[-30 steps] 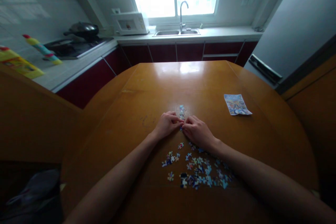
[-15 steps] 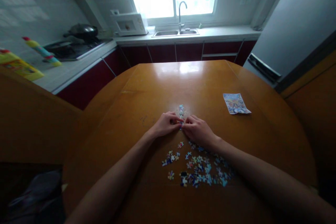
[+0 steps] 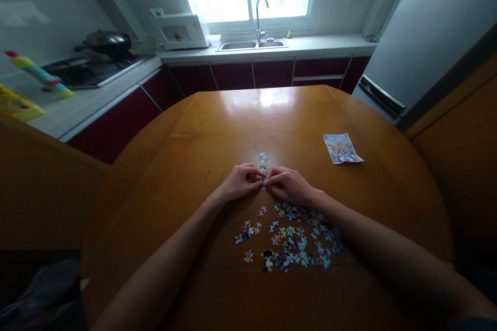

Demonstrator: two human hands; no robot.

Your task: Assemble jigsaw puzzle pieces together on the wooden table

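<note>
A narrow strip of joined jigsaw pieces lies on the wooden table, running away from me. My left hand is at the strip's near end from the left, thumb and forefinger pinching at a puzzle piece. From the right, my right hand presses its bent fingertips against the same near end. The fingers partly cover the pieces there. Closer to me spreads a loose heap of jigsaw pieces, some under my right forearm. A smaller group of pieces lies to its left.
A printed picture sheet lies on the table at the right. Beyond the table stand a counter with a sink, a microwave and a stove with a wok. A fridge is at the right.
The view has shifted slightly, so everything sits a little further left. My right fingers have drawn back slightly from the strip, showing more of its near end. My left hand keeps its pinch.
</note>
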